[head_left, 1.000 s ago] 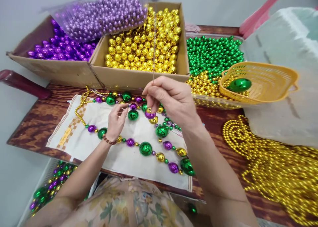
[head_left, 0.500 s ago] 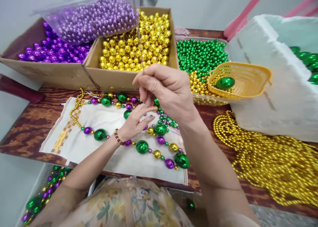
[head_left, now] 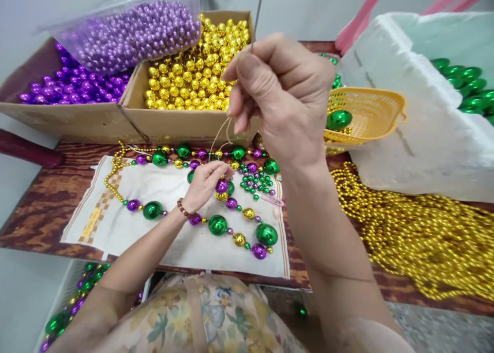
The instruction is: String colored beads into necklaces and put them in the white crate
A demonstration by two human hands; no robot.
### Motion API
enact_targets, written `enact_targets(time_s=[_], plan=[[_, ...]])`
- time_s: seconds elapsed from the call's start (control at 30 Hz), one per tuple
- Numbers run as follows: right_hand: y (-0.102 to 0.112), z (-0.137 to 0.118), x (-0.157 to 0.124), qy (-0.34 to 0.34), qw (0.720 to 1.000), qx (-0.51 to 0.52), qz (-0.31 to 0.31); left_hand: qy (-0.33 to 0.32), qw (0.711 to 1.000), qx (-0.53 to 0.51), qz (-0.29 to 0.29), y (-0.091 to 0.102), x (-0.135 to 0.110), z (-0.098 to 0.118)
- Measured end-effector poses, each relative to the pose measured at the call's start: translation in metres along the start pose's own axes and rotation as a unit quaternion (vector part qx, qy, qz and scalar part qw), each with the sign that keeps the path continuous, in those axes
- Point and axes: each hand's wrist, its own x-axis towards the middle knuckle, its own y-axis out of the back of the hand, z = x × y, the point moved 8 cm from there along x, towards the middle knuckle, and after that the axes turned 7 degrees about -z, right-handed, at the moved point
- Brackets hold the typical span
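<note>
— Wooden table [head_left: 46, 209] underneath everything, dark and grainy. What sits biggest on it?

— On the right, a white foam box [head_left: 401, 126] with green balls [head_left: 466, 85] inside. At the back, two cardboard boxes side by side: one of purple beads [head_left: 57, 85], one of gold beads [head_left: 193, 80], and a clear tub of lighter purple beads [head_left: 131, 31] resting tilted across both.

— And the heap by the foam box?

— Gold bead strings [head_left: 417, 234], piled loose on the wood. Above them a yellow basket [head_left: 370, 116] holds one green ball [head_left: 338, 119].

— Where is the necklace?

— Spread on a white cloth [head_left: 177, 245] at the front edge – a strand of green, purple and gold beads [head_left: 216, 224] looping across it.

— What are the hands doing?

— The right hand [head_left: 285, 95] is lifted high over the gold box, thumb and fingers pinched on a long thin needle [head_left: 258, 8] that points up. A pale thread [head_left: 224, 134] runs down from it to the left hand [head_left: 203, 183].

— And that one?

— It rests low on the cloth, fingertips closed around a purple bead [head_left: 221, 185] at the strand's end, a brown bracelet [head_left: 183, 210] on the wrist.
</note>
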Motion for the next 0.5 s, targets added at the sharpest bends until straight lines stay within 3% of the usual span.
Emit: enact_targets(time_s=[0.13,0.2,0.27,0.33,0.43,0.5], plan=[[0.022,-0.005,-0.011,0.026,0.999,0.021,0.029,0.017,0.991,0.002,-0.134,-0.025,-0.001,0.003],[0.035,-0.008,-0.015,0.049,0.997,0.03,0.051,0.016,0.993,-0.017,-0.119,-0.023,-0.005,0.004],[0.042,-0.007,-0.015,0.037,0.998,0.017,0.043,0.023,0.996,-0.046,-0.078,-0.018,-0.007,0.006],[0.051,-0.005,-0.015,0.027,0.998,-0.002,0.054,0.037,0.994,-0.067,-0.075,-0.017,-0.005,0.01],[0.084,-0.011,-0.02,0.08,0.982,0.015,0.173,0.032,0.995,-0.069,-0.063,-0.015,0.001,0.02],[0.101,-0.013,-0.023,0.099,0.97,0.025,0.22,0.027,0.995,-0.058,-0.076,-0.016,0.005,0.023]])
